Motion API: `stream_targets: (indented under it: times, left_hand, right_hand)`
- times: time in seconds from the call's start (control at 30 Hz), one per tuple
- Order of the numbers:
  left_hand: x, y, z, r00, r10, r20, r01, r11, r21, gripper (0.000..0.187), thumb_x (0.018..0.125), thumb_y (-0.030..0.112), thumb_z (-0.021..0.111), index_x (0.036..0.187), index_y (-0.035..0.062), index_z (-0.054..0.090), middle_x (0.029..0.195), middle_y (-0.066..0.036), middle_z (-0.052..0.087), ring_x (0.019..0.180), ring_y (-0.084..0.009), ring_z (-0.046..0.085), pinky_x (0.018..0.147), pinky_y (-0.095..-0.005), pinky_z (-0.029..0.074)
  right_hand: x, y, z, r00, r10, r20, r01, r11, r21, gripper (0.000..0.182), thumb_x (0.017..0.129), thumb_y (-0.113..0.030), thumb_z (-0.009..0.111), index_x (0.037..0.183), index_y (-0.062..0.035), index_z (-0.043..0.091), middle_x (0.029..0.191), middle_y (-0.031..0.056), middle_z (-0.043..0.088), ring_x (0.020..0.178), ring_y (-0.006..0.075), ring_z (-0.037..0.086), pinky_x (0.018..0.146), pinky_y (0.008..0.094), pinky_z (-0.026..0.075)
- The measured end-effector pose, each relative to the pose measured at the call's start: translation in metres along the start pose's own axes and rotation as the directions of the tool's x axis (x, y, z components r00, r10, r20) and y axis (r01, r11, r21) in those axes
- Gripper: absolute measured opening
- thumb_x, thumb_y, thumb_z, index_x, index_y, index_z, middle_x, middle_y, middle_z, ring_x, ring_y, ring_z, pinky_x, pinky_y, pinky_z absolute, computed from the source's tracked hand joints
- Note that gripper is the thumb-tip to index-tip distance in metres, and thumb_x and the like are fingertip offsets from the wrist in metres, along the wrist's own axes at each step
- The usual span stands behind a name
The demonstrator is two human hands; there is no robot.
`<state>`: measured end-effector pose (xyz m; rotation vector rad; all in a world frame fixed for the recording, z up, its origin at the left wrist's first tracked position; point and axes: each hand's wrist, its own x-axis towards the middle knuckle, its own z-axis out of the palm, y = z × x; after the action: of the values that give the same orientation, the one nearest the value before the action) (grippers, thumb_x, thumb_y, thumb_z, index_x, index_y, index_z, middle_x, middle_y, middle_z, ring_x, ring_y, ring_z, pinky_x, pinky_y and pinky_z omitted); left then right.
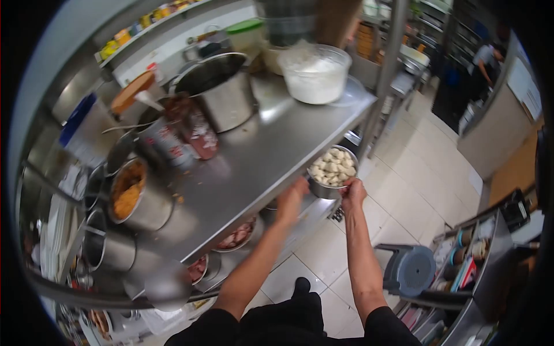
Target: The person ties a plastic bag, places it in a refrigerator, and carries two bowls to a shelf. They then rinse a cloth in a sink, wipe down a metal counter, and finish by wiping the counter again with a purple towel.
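A round metal pot (326, 190) is held out over the floor beside the steel counter's edge. Pale, off-white chunks (333, 167) fill it to the rim; their kind is not clear. My right hand (354, 192) is closed on the pot's near right rim, thumb on top. On the other side, my left hand (293, 199) is closed at the pot's left wall, slightly blurred, with its fingertips partly hidden. Under the countertop, close to my left forearm, sits a metal container of reddish meat (236, 235).
On the steel counter (231, 184) stand a large stockpot (234, 101), a tub of white powder (316, 78) and a pot of orange food (130, 193). A grey stool (416, 270) and a loaded shelf stand right. Another person (486, 63) is at the far right.
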<state>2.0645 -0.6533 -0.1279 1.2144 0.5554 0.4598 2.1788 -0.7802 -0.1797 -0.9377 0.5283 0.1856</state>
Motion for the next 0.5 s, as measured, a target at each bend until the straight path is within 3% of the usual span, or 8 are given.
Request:
stream_targets:
  times: [0.1, 0.17, 0.33, 0.37, 0.4, 0.43, 0.47, 0.5]
  left_hand:
    - [-0.085, -0.023, -0.051, 0.951, -0.010, 0.309, 0.018, 1.000, -0.023, 0.007, 0.082, 0.004, 0.055, 0.088, 0.0066, 0.056, 0.078, 0.000, 0.058, 0.071, -0.0086, 0.055, 0.065, -0.0232, 0.045]
    - [-0.133, -0.032, -0.099, 0.884, -0.159, 0.439, 0.002, 0.941, 0.337, 0.009, 0.086, 0.010, 0.055, 0.093, 0.0048, 0.057, 0.082, -0.002, 0.060, 0.078, -0.0116, 0.057, 0.071, -0.0269, 0.046]
    - [-0.229, 0.004, -0.194, 0.778, -0.479, 0.406, 0.040, 0.683, 0.730, 0.024, 0.085, 0.024, 0.056, 0.097, 0.0033, 0.060, 0.089, -0.007, 0.063, 0.083, -0.0178, 0.058, 0.075, -0.0310, 0.046]
    - [-0.247, 0.006, -0.214, 0.826, -0.435, 0.360, 0.057, 0.699, 0.713, 0.024, 0.085, 0.024, 0.056, 0.097, 0.0033, 0.060, 0.089, -0.007, 0.063, 0.083, -0.0178, 0.058, 0.075, -0.0310, 0.046]
    - [-0.264, 0.004, -0.236, 0.833, -0.426, 0.352, 0.022, 0.661, 0.750, 0.029, 0.084, 0.028, 0.057, 0.098, 0.0032, 0.060, 0.091, -0.009, 0.063, 0.086, -0.0206, 0.059, 0.076, -0.0323, 0.046]
    - [-0.283, 0.004, -0.259, 0.837, -0.422, 0.349, -0.017, 0.617, 0.787, 0.034, 0.083, 0.033, 0.057, 0.099, 0.0032, 0.060, 0.094, -0.012, 0.063, 0.088, -0.0234, 0.059, 0.077, -0.0336, 0.046]
    - [-0.304, 0.004, -0.283, 0.861, -0.394, 0.322, 0.001, 0.633, 0.774, 0.034, 0.083, 0.033, 0.057, 0.099, 0.0032, 0.060, 0.094, -0.012, 0.063, 0.088, -0.0234, 0.059, 0.077, -0.0336, 0.046]
    - [-0.324, 0.000, -0.308, 0.899, -0.370, 0.236, 0.016, 0.564, 0.825, 0.036, 0.080, 0.035, 0.058, 0.097, 0.0038, 0.061, 0.094, -0.013, 0.063, 0.089, -0.0268, 0.059, 0.078, -0.0353, 0.045]
  right_hand:
    - [0.027, 0.014, 0.007, 0.999, -0.049, 0.018, 0.050, 0.998, -0.047, 0.002, 0.063, -0.007, 0.054, 0.062, -0.0064, 0.055, 0.052, 0.0039, 0.046, 0.038, 0.0143, 0.044, 0.035, 0.0267, 0.038]
    - [0.037, 0.021, 0.008, 0.995, -0.073, 0.073, 0.079, 0.994, -0.078, 0.005, 0.067, -0.014, 0.055, 0.067, -0.0085, 0.055, 0.054, 0.0018, 0.046, 0.042, 0.0133, 0.044, 0.039, 0.0254, 0.038]
    - [0.022, 0.041, -0.037, 0.926, -0.142, 0.349, 0.187, 0.977, -0.098, 0.048, 0.087, -0.033, 0.043, 0.125, -0.0029, 0.042, 0.116, 0.0130, 0.048, 0.101, 0.0238, 0.051, 0.083, 0.0325, 0.047]
    - [-0.008, 0.055, -0.043, 0.956, -0.149, 0.253, 0.178, 0.979, -0.095, 0.037, 0.088, -0.034, 0.043, 0.107, -0.0038, 0.052, 0.096, 0.0096, 0.055, 0.085, 0.0194, 0.055, 0.068, 0.0274, 0.047]
    - [0.048, 0.091, -0.095, 0.741, -0.019, 0.671, 0.165, 0.974, -0.154, 0.029, 0.088, -0.034, 0.043, 0.080, -0.0080, 0.052, 0.069, 0.0038, 0.053, 0.065, 0.0153, 0.052, 0.051, 0.0247, 0.040]
    - [-0.037, 0.100, -0.087, 0.746, 0.029, 0.665, 0.211, 0.937, -0.278, 0.031, 0.087, -0.034, 0.043, 0.065, -0.0119, 0.041, 0.054, -0.0009, 0.043, 0.050, 0.0135, 0.045, 0.042, 0.0247, 0.030]
    - [-0.054, 0.129, -0.115, 0.632, 0.224, 0.742, 0.270, 0.834, -0.481, 0.025, 0.086, -0.028, 0.044, 0.069, -0.0100, 0.047, 0.058, 0.0010, 0.046, 0.048, 0.0139, 0.045, 0.042, 0.0242, 0.034]
    - [-0.120, 0.149, -0.117, 0.704, 0.325, 0.631, 0.287, 0.683, -0.672, 0.011, 0.077, -0.014, 0.049, 0.070, -0.0073, 0.053, 0.062, 0.0021, 0.049, 0.051, 0.0134, 0.049, 0.044, 0.0255, 0.041]
